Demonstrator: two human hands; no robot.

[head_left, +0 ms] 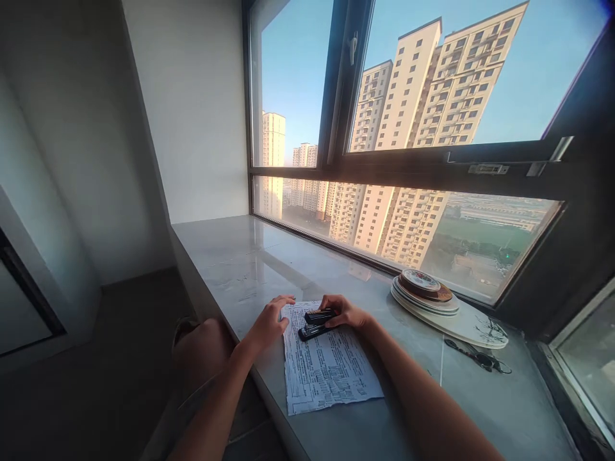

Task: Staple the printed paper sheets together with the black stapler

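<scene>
A printed sheet of paper lies on the marble window ledge. A black stapler sits across the sheet's top end. My right hand is closed round the stapler from the right, with its fingers on top. My left hand rests at the paper's top left corner, its fingers spread and pressing down on the sheet's edge. Both forearms reach in from the lower edge of the view.
A stack of round decorated plates stands on a larger flat white disc to the right, near the window. Dark-framed glasses lie in front of it. The ledge drops off to the floor on the left.
</scene>
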